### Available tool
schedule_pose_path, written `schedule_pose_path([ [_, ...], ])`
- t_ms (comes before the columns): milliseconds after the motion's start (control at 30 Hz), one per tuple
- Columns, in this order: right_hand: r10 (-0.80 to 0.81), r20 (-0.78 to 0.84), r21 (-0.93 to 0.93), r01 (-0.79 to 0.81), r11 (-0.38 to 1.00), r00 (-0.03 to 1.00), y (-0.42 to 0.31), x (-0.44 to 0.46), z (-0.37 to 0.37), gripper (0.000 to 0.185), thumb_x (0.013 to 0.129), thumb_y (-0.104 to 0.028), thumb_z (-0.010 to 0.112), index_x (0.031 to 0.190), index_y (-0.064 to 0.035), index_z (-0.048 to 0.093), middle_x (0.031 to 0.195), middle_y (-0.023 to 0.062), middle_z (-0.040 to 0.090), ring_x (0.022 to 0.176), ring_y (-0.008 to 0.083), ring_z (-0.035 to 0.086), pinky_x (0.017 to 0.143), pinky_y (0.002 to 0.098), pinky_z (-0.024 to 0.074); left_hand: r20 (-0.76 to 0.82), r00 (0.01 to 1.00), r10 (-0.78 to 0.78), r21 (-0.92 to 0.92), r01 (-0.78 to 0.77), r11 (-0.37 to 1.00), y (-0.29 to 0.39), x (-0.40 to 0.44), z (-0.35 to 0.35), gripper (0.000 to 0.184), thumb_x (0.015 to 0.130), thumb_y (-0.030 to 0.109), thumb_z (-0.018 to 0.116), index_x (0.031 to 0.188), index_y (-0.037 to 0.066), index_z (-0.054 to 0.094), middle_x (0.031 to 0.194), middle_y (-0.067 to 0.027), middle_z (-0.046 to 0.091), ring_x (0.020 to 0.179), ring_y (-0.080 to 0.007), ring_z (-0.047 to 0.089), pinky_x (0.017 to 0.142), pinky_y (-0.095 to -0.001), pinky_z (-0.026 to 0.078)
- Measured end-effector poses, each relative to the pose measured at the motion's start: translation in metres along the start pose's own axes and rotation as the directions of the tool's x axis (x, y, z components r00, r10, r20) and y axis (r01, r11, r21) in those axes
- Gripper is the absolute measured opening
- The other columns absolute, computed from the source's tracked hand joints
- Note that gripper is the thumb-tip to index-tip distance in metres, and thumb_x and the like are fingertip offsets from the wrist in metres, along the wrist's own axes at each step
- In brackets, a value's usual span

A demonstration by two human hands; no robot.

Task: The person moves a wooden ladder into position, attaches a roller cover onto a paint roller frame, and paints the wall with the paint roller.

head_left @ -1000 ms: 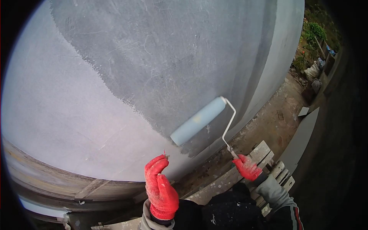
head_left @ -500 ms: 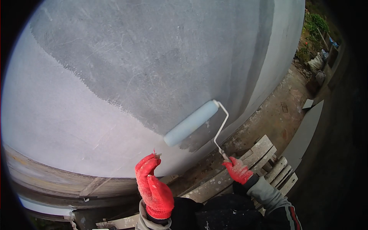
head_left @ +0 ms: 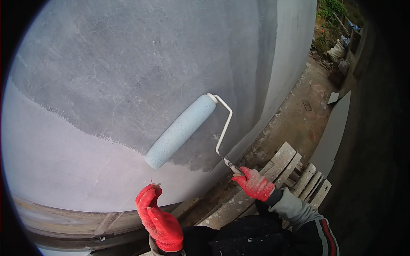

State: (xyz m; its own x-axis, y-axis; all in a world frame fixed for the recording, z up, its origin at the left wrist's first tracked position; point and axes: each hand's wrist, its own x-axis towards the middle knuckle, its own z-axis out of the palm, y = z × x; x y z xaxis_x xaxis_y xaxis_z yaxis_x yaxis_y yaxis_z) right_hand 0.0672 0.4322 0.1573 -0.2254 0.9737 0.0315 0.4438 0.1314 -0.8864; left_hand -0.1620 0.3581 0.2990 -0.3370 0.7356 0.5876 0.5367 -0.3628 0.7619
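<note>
My right hand [head_left: 256, 184], in a red glove, is closed round the handle of a paint roller [head_left: 181, 131]. The roller's pale blue sleeve lies slanted against the wall [head_left: 141, 64], at the lower border between its darker, wet-looking grey area and the paler surface. A bent white metal rod joins sleeve and handle. My left hand [head_left: 159, 219], also red-gloved, is raised below the roller's lower end, apart from it. Its fingers are bent, with the thumb side toward me, and a small frayed bit sticks up at the fingertips.
Paint-spotted wooden planks [head_left: 285, 164] lie below my right hand. A long pale board [head_left: 333, 136] rests on the dirty ground at the right. Farther off are white sacks [head_left: 337, 50] and green plants [head_left: 332, 9]. A brownish ledge [head_left: 55, 219] runs along the wall's lower left.
The roller and my right hand have moved left in view, and the sleeve appears larger and steeper. My left hand has shifted left and down. The whole view has also shifted.
</note>
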Motion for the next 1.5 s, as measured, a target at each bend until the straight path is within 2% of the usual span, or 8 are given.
schedule_pose_path([
  [300, 0.185, 0.222, -0.176, -0.147, 0.973, 0.957, 0.125, -0.018, 0.041, 0.057, 0.088, -0.050, 0.055, 0.108, 0.0027, 0.061, 0.096, 0.0262, 0.064, 0.095, 0.0442, 0.059, 0.081, 0.0472, 0.0470, -0.009, 1.000, -0.020, 0.049, 0.020, 0.999, -0.001, 0.000, -0.001, 0.042, 0.103, 0.037, 0.035, 0.121, 0.001, 0.049, 0.124, -0.0138, 0.050, 0.109, -0.0255, 0.056, 0.098, -0.0398, 0.044],
  [367, 0.483, 0.289, -0.155, -0.457, 0.876, 0.827, 0.103, -0.013, 0.026, 0.064, 0.088, -0.053, 0.053, 0.113, 0.0055, 0.059, 0.105, 0.0271, 0.063, 0.104, 0.0424, 0.058, 0.088, 0.0453, 0.0451, 0.024, 1.000, -0.002, 0.048, 0.001, 0.999, 0.000, 0.001, 0.000, 0.043, 0.103, 0.037, 0.035, 0.121, 0.001, 0.050, 0.124, -0.0137, 0.050, 0.110, -0.0252, 0.056, 0.097, -0.0397, 0.044],
  [600, 0.514, 0.370, -0.113, -0.511, 0.852, 0.774, 0.126, -0.009, 0.036, 0.072, 0.087, -0.058, 0.048, 0.117, 0.0073, 0.057, 0.122, 0.0281, 0.056, 0.121, 0.0392, 0.048, 0.101, 0.0424, 0.0372, 0.018, 1.000, 0.012, 0.069, -0.013, 0.998, 0.003, 0.000, -0.001, 0.044, 0.103, 0.038, 0.035, 0.120, 0.001, 0.051, 0.123, -0.0136, 0.051, 0.110, -0.0251, 0.056, 0.097, -0.0399, 0.044],
  [800, 0.437, 0.319, -0.144, -0.413, 0.899, 0.841, 0.056, -0.021, -0.007, 0.053, 0.089, -0.049, 0.053, 0.105, 0.0008, 0.063, 0.115, 0.0271, 0.057, 0.106, 0.0444, 0.054, 0.088, 0.0466, 0.0438, 0.016, 0.999, -0.027, 0.040, 0.027, 0.999, -0.006, 0.001, -0.001, 0.043, 0.102, 0.039, 0.035, 0.120, 0.002, 0.050, 0.125, -0.0138, 0.050, 0.109, -0.0259, 0.056, 0.097, -0.0401, 0.044],
  [867, -0.060, 0.275, -0.205, 0.119, 0.972, 0.959, 0.045, -0.027, -0.016, 0.041, 0.089, -0.040, 0.057, 0.098, -0.0005, 0.063, 0.106, 0.0273, 0.060, 0.100, 0.0451, 0.055, 0.081, 0.0487, 0.0448, 0.022, 0.999, -0.028, 0.035, 0.027, 0.999, -0.008, 0.002, -0.001, 0.044, 0.102, 0.039, 0.035, 0.121, 0.002, 0.050, 0.125, -0.0140, 0.050, 0.110, -0.0261, 0.056, 0.098, -0.0402, 0.044],
  [1167, 0.425, 0.243, -0.221, -0.377, 0.900, 0.872, 0.085, -0.013, 0.012, 0.046, 0.090, -0.044, 0.052, 0.100, -0.0006, 0.064, 0.101, 0.0260, 0.062, 0.100, 0.0447, 0.056, 0.086, 0.0464, 0.0446, 0.032, 0.999, -0.022, 0.044, 0.021, 0.999, -0.003, -0.001, -0.002, 0.044, 0.103, 0.037, 0.035, 0.122, 0.001, 0.049, 0.125, -0.0149, 0.050, 0.110, -0.0262, 0.056, 0.098, -0.0405, 0.044],
  [1333, 0.322, 0.363, -0.237, -0.247, 0.940, 0.875, 0.127, -0.002, 0.022, 0.052, 0.092, -0.048, 0.046, 0.103, -0.0005, 0.063, 0.105, 0.0266, 0.062, 0.097, 0.0417, 0.059, 0.084, 0.0454, 0.0464, 0.026, 1.000, -0.017, 0.049, 0.015, 0.999, 0.005, -0.002, 0.000, 0.045, 0.102, 0.038, 0.036, 0.119, 0.000, 0.051, 0.122, -0.0164, 0.050, 0.108, -0.0274, 0.055, 0.096, -0.0403, 0.045],
  [1500, 0.543, 0.554, -0.349, -0.416, 0.840, 0.631, 0.079, 0.037, 0.005, 0.032, 0.092, -0.028, 0.045, 0.100, -0.0021, 0.063, 0.076, 0.0205, 0.066, 0.070, 0.0317, 0.066, 0.067, 0.0457, 0.0510, 0.022, 1.000, 0.007, 0.048, -0.008, 0.999, 0.006, -0.005, -0.006, 0.042, 0.103, 0.035, 0.035, 0.121, 0.001, 0.050, 0.124, -0.0147, 0.050, 0.109, -0.0259, 0.056, 0.098, -0.0397, 0.043],
])
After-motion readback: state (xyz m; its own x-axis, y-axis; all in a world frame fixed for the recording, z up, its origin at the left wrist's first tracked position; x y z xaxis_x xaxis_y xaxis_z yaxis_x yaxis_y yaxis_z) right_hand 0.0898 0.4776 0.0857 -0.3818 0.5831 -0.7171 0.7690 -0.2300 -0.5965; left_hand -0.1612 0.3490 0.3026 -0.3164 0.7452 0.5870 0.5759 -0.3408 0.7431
